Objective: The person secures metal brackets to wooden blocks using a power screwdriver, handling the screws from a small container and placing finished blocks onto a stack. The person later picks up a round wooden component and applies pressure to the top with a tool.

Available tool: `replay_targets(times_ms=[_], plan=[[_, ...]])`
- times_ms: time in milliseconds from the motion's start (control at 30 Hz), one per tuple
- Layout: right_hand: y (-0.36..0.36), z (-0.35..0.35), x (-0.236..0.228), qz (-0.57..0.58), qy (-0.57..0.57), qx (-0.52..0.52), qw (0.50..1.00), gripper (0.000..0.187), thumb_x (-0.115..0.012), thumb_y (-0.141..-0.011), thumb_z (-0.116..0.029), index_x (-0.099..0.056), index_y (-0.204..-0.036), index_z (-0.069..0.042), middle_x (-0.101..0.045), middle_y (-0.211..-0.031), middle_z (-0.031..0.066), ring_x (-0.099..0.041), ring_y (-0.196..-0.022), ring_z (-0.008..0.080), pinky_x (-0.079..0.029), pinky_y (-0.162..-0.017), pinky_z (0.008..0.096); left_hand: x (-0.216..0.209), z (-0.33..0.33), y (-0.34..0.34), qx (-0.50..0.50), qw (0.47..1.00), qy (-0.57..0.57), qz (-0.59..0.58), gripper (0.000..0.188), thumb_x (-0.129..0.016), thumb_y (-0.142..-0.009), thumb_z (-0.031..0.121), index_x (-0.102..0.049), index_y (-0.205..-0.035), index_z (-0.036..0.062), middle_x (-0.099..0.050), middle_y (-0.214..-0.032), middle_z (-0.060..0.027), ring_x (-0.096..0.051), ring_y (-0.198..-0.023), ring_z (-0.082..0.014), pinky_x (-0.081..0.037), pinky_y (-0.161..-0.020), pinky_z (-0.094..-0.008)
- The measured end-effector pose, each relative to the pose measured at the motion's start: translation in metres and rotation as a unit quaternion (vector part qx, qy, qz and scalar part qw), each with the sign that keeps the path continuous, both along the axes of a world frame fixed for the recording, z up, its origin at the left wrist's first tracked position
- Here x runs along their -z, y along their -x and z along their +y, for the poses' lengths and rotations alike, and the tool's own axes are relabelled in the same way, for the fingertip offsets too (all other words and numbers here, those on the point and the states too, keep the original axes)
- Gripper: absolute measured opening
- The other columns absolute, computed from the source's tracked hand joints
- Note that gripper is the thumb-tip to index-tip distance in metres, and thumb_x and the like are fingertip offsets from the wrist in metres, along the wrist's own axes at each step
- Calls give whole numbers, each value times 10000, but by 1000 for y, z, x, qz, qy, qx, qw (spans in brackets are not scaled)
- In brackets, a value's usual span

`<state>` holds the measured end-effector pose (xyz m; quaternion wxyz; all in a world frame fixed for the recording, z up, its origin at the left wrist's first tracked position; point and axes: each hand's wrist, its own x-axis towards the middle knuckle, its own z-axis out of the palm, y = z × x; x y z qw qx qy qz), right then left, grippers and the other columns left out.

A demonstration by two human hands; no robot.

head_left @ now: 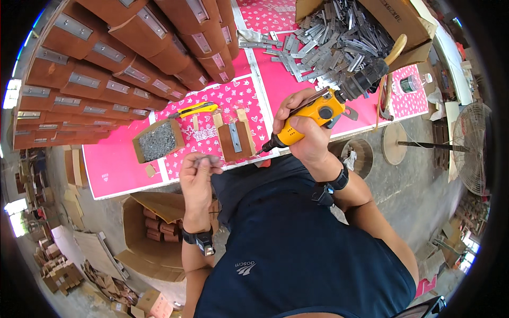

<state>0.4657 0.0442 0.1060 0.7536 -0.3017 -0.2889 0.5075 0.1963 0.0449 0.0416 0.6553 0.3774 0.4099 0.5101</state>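
Observation:
My right hand (310,130) is wrapped round a yellow and black power screwdriver (292,132). Its black tip points down-left, beside the lower right corner of a reddish-brown piece (227,147). A flat silver metal strip (235,138) lies lengthwise on that piece, which sits between light cardboard strips at the table's near edge. Just left of the piece is my left hand (197,172), thumb and fingers pinched together; what they hold, if anything, is too small to make out. A small cardboard tray (179,139) of small metal screws stands beyond my left hand.
Stacked brown pieces with metal strips (79,79) rise at the far left. A yellow box cutter (196,109) lies on the pink patterned table (114,175). Loose metal strips (328,42) spill from a carton (400,21). Right stands a fan (472,148); below, an open carton (132,228).

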Motion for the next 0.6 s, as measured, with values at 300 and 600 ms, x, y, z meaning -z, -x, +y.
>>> replay_targets(times_ms=[300,600], plan=[[12,4,-5,29,-4,-23,999,289,-544,-744,38,-537,-1026,-24,-624,-892,147,-642,-722,264,-577,-667,392,-4,-9,-31,99,989,84,73,266,-654,-986,34,-612,-1244,-17,-737,-1104,-157,-730,-990,-231,-602,-849,-307],[23,12,1,31,-60,-59,996,285,-587,-783,77,-569,-1051,-19,-670,-893,119,-677,-719,221,-574,-660,358,-6,-12,-44,76,940,-163,291,105,-742,-900,5,-746,-1004,0,-728,-982,-97,-659,-843,-160,-519,-753,-270]])
